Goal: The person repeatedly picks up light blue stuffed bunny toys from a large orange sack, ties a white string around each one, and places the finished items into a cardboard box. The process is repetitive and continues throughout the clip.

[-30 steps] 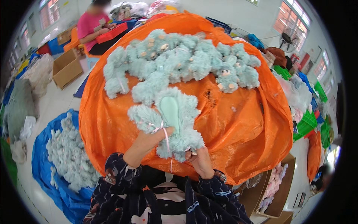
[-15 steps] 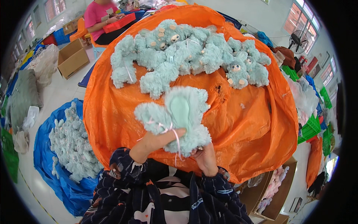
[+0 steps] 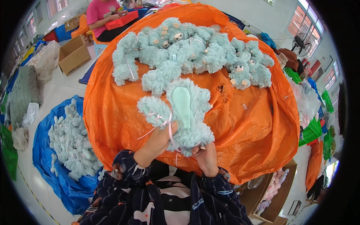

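A fluffy pale-blue plush toy [image 3: 198,129] is held over the near side of a round surface covered in orange sheeting [image 3: 258,135]. It has a smooth mint-green oval patch and a pink ribbon [image 3: 170,131] laced along its left part, with loose ends hanging down. My left hand [image 3: 155,144] grips its lower left side, the fingers partly hidden in the fur. At its lower right, my right hand [image 3: 206,157] pinches the bottom edge; a small shiny thing shows at the fingertips, too small to name. Beyond it lies a heap of similar plush toys [image 3: 187,52], some with doll-like faces.
On the floor at left, a blue sheet [image 3: 43,150] holds a pile of pale-blue plush pieces [image 3: 73,146]. A cardboard box [image 3: 73,56] stands farther back, near a seated person in pink [image 3: 101,17] with a red tray [image 3: 122,20]. Another box [image 3: 277,191] is at lower right.
My left hand has shifted its hold, the thumb no longer lying across the front of the plush toy. The toy stands more upright, and a ribbon end now sticks out to the left.
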Demonstrator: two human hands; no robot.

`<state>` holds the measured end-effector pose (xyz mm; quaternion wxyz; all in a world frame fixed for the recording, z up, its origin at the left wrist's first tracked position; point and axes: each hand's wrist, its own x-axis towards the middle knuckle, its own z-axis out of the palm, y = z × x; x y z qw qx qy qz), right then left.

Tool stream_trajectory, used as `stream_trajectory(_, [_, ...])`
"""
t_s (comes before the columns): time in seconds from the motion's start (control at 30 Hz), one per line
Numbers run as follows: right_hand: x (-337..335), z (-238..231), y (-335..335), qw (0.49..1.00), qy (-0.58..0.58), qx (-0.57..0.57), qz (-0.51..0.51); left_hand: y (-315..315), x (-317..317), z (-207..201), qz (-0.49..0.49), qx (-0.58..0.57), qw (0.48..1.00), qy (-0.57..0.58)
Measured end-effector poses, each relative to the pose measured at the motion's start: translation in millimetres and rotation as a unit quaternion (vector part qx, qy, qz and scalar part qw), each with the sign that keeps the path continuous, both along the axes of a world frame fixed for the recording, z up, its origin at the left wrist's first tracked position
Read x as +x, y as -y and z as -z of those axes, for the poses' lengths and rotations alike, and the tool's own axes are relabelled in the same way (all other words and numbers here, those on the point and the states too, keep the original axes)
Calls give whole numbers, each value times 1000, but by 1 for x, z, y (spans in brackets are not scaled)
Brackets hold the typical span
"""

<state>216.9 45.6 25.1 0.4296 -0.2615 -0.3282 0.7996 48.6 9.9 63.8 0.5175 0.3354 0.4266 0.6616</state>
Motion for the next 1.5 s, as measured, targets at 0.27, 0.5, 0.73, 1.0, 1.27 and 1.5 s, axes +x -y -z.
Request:
stream_trajectory(0.27, [2, 10, -2, 998, -48, -45, 9, 2, -9, 11, 26, 209, 967, -144])
stream_trajectory(0.5, [1, 6, 0, 994, -80, -75, 16, 2, -8, 11, 25, 142, 990, -5])
stream_trajectory(0.73, [7, 4, -3, 976, -133, -172, 19, -5, -3, 2, 12, 48, 997, 66])
stream_trajectory(1.0, [13, -3, -9, 959, -173, -226, 3, 2, 1, -12, -110, 216, 926, -288])
stream_trajectory(1.27, [3, -9, 2, 998, -50, -37, 27, 8, 5, -55, -177, 292, 750, -566])
stream_trajectory(1.5, [1, -7, 4, 994, -15, 54, 90, 9, 7, -65, -26, 250, 847, -468])
